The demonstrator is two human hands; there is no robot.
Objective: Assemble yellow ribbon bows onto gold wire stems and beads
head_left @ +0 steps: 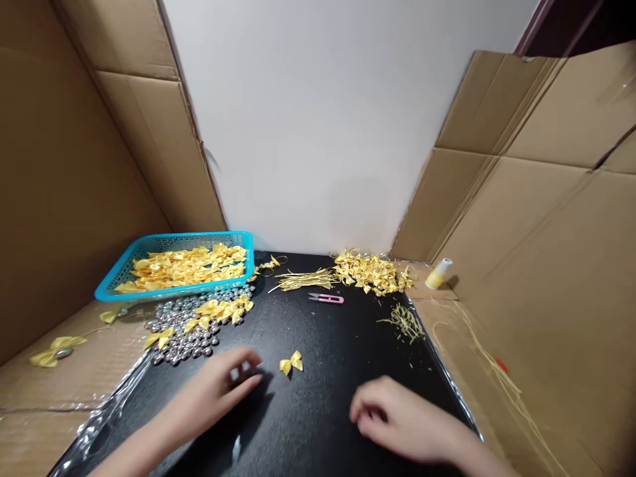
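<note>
My left hand (218, 384) rests on the black table top (322, 411) with its fingers pinched on a small silver piece, probably one of the metal beads. A single yellow ribbon bow (291, 363) lies just right of its fingertips, untouched. My right hand (397, 414) lies knuckles up near the front right, fingers curled under; whether they hold anything is hidden. Silver beads (191, 331) are heaped to the left, with several yellow bows on top of them.
A blue basket (116, 275) full of yellow bows stands at the back left. Pink snips (326, 299), gold wire ties (303, 280), a pile of bows (371, 271) and a yellow thread spool (438, 273) lie further back. Cardboard walls (536, 218) close in both sides.
</note>
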